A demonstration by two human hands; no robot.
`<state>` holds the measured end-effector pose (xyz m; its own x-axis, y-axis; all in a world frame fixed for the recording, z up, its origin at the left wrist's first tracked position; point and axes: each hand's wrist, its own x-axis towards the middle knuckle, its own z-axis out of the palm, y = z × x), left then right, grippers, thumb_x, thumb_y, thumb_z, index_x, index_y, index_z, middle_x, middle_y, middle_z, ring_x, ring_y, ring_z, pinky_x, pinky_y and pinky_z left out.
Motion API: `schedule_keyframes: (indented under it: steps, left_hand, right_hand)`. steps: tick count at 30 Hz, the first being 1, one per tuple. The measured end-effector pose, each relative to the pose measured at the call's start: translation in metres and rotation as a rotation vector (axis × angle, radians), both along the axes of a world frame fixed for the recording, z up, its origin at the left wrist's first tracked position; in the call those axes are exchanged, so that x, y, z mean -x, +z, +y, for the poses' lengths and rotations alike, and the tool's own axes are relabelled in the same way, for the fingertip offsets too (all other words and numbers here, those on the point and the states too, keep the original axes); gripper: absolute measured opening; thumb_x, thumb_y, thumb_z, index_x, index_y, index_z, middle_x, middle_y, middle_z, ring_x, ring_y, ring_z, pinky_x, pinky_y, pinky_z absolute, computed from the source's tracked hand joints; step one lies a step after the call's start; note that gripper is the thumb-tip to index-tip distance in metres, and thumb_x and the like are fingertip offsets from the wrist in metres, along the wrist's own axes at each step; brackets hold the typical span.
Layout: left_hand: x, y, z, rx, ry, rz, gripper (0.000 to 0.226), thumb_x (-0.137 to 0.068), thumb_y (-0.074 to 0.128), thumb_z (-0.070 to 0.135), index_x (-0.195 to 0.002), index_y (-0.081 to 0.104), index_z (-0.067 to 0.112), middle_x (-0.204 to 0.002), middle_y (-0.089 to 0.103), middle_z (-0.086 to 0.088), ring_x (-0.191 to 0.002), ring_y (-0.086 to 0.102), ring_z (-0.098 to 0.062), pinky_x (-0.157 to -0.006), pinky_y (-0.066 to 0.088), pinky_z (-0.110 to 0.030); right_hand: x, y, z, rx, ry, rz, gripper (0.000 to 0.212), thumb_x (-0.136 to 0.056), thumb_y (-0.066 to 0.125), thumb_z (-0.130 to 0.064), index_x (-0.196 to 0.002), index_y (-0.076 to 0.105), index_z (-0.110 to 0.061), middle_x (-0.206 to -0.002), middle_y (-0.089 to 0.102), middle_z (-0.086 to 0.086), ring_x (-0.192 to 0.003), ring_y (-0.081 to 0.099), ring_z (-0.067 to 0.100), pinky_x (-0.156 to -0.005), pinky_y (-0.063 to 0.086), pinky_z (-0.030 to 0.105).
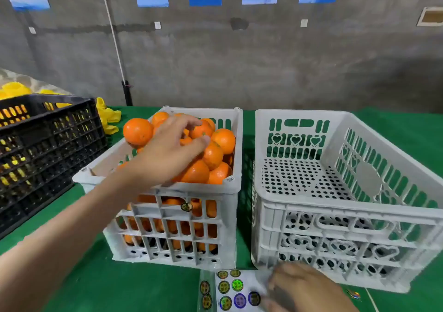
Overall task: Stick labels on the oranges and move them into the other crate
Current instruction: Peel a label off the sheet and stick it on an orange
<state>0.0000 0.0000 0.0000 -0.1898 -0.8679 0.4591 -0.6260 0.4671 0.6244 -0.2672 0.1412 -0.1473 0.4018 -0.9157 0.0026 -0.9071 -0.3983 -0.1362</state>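
Left hand (172, 148) reaches open over the oranges (211, 154) in the full crate (191, 188), holding none yet. Right hand (304, 287) rests on the label sheet (236, 290); its grip is hidden. Next: pick one orange, label it, fill the empty crate (347, 206)

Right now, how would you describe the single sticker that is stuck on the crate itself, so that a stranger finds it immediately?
Start at the white crate full of oranges, left of the empty white crate on the green table. On its near wall, just below the rim, sits one round dark sticker. Unlike the stickers on the sheet in front, it is alone on the plastic grid.
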Motion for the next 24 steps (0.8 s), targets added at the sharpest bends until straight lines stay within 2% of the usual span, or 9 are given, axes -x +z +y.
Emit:
schedule_keyframes:
  steps: [1,2,4,6,8,14,20,22,24]
  left_hand:
    - [0.007,0.0,-0.005,-0.097,-0.041,-0.132,0.044,-0.092,0.059,0.056,-0.132,0.048,0.043,-0.134,0.046,0.009,-0.121,0.043,-0.009,-0.104,0.036,-0.034]
    - [0.012,-0.002,-0.008,-0.151,-0.079,-0.295,0.055,-0.09,0.059,0.061,-0.14,0.042,0.044,-0.142,0.039,0.009,-0.13,0.035,-0.011,-0.107,0.03,-0.034]
    - [0.017,-0.013,-0.015,-0.224,-0.114,-0.427,0.066,-0.087,0.06,0.065,-0.145,0.034,0.048,-0.15,0.028,0.011,-0.139,0.024,-0.015,-0.108,0.024,-0.034]
    - [0.015,-0.021,-0.022,-0.283,-0.117,-0.348,0.071,-0.087,0.065,0.059,-0.147,0.028,0.053,-0.155,0.025,0.011,-0.141,0.025,-0.016,-0.106,0.025,-0.033]
    - [0.015,-0.022,-0.029,-0.337,-0.125,-0.278,0.072,-0.088,0.067,0.051,-0.147,0.026,0.054,-0.155,0.029,0.009,-0.139,0.031,-0.017,-0.104,0.028,-0.033]
    - [0.012,-0.02,-0.037,-0.444,-0.092,-0.21,0.074,-0.087,0.07,0.043,-0.147,0.028,0.05,-0.146,0.042,0.008,-0.125,0.048,-0.018,-0.099,0.041,-0.035]
    - [0.014,-0.024,-0.036,-0.446,-0.075,-0.005,0.067,-0.086,0.074,0.038,-0.143,0.041,0.045,-0.131,0.048,0.014,-0.112,0.052,-0.012,-0.078,0.043,-0.023]
    - [0.012,-0.028,-0.035,-0.417,-0.082,0.058,0.062,-0.088,0.071,0.045,-0.142,0.042,0.045,-0.13,0.051,0.015,-0.109,0.054,-0.008,-0.077,0.042,-0.021]
    - [0.01,-0.028,-0.032,-0.388,-0.073,0.139,0.052,-0.09,0.061,0.059,-0.137,0.043,0.048,-0.126,0.054,0.017,-0.102,0.057,-0.003,-0.079,0.044,-0.022]
  right_hand:
    - [-0.005,-0.001,-0.007,-0.182,-0.028,-0.029,0.102,-0.059,0.001,-0.095,-0.133,0.051,-0.044,-0.153,0.036,-0.021,-0.142,0.03,0.0,-0.12,0.022,0.027]
    - [-0.011,-0.003,-0.009,-0.314,-0.016,-0.033,0.098,-0.064,0.011,-0.094,-0.141,0.044,-0.042,-0.159,0.026,-0.017,-0.147,0.019,0.003,-0.122,0.012,0.03]
    - [-0.016,-0.013,-0.019,-0.322,0.028,0.012,0.063,-0.093,0.038,-0.07,-0.146,0.039,-0.036,-0.163,0.02,-0.008,-0.15,0.015,0.009,-0.123,0.011,0.037]
    - [-0.02,-0.021,-0.027,-0.299,0.03,0.013,0.043,-0.103,0.044,-0.041,-0.144,0.041,-0.03,-0.163,0.024,0.0,-0.149,0.022,0.017,-0.122,0.018,0.044]
    - [-0.024,-0.02,-0.036,-0.3,0.028,0.049,0.041,-0.104,0.042,-0.032,-0.145,0.041,-0.025,-0.161,0.028,0.003,-0.147,0.027,0.021,-0.121,0.021,0.046]
    - [-0.041,-0.02,-0.049,-0.326,0.051,0.098,0.04,-0.104,0.039,-0.038,-0.132,0.048,-0.012,-0.144,0.049,0.01,-0.136,0.041,0.023,-0.113,0.03,0.042]
    - [-0.053,-0.013,-0.051,-0.197,-0.01,0.148,0.035,-0.105,0.03,-0.021,-0.137,0.042,-0.014,-0.145,0.043,0.012,-0.137,0.04,0.023,-0.116,0.021,0.039]
    - [-0.047,-0.003,-0.041,-0.227,0.062,0.005,0.038,-0.105,0.035,-0.024,-0.142,0.041,-0.022,-0.147,0.043,0.006,-0.139,0.037,0.019,-0.118,0.021,0.037]
    - [-0.034,0.015,-0.024,-0.374,0.163,-0.266,0.04,-0.106,0.038,-0.026,-0.146,0.043,-0.023,-0.149,0.044,0.0,-0.137,0.041,0.014,-0.117,0.026,0.03]
